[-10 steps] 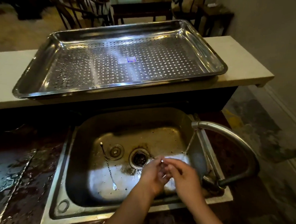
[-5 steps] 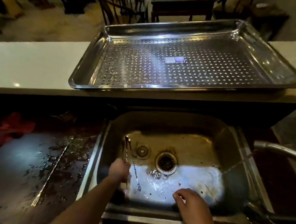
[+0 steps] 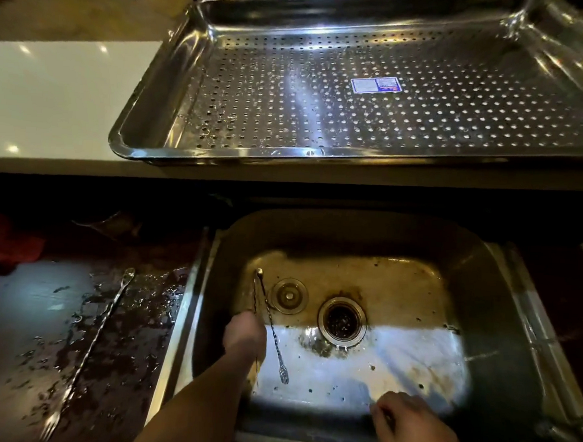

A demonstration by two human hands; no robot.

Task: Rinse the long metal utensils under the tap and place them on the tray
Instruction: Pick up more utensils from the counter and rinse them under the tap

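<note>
A big perforated steel tray (image 3: 147,118) with a blue sticker rests on the pale ledge behind the sink. Two long twisted metal utensils lie in the steel sink (image 3: 482,298), left of the drain. My left hand (image 3: 243,333) is shut on one long utensil (image 3: 255,293), which sticks out past my fingers toward the back of the sink. The other utensil (image 3: 274,335) lies loose just right of that hand, touching the first at its far tip. A third long utensil (image 3: 98,332) lies on the wet dark counter at the left. My right hand (image 3: 411,426) hovers at the sink's front right, fingers curled, nothing visible in it.
A drain (image 3: 342,321) and a round stopper (image 3: 289,295) sit on the sink floor. A red cloth (image 3: 5,243) lies at the far left of the counter. Water drops cover the counter (image 3: 14,324) beside the sink.
Both hands were together under the tap at the right. My left hand has crossed to the sink's left side and closed on a utensil; my right hand has dropped toward the front edge.
</note>
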